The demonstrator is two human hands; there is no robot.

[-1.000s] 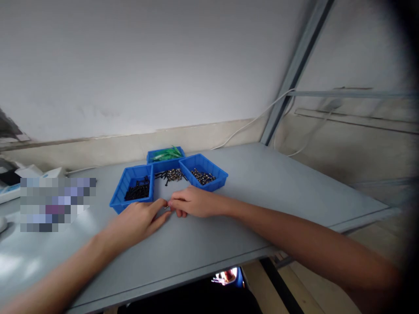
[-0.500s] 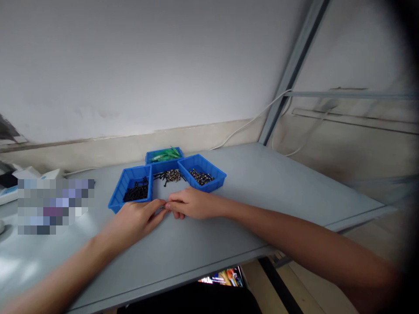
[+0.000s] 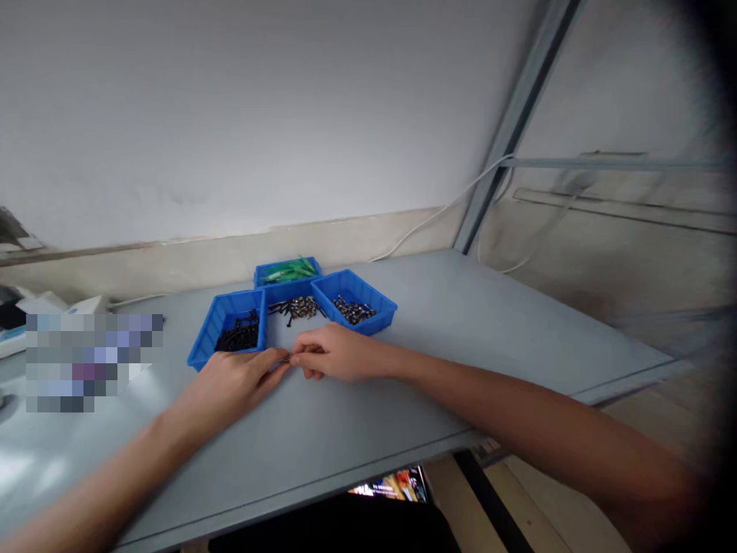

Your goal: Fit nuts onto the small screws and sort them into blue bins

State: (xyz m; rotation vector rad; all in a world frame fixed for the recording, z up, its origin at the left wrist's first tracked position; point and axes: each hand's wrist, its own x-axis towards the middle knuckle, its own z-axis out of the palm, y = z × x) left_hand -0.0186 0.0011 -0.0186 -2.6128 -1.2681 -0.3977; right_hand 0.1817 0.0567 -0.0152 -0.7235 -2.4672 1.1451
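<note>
My left hand and my right hand meet fingertip to fingertip low over the grey table, both pinched on something small that the fingers mostly hide. Beyond my left hand is a blue bin of black screws. Another blue bin, behind my right hand, holds small metallic parts. Between them lies a loose pile of metallic pieces with some black screws. Green pieces fill a third blue bin at the back.
The grey table runs along a pale wall. White devices and a blurred-out patch lie at the left. A metal post and a white cable are at the back right. A lit screen shows below the table's front edge.
The two hands remain together at nearly the same spot, with only a slight shift of the fingers. The whole view has moved slightly; the bins look the same.
</note>
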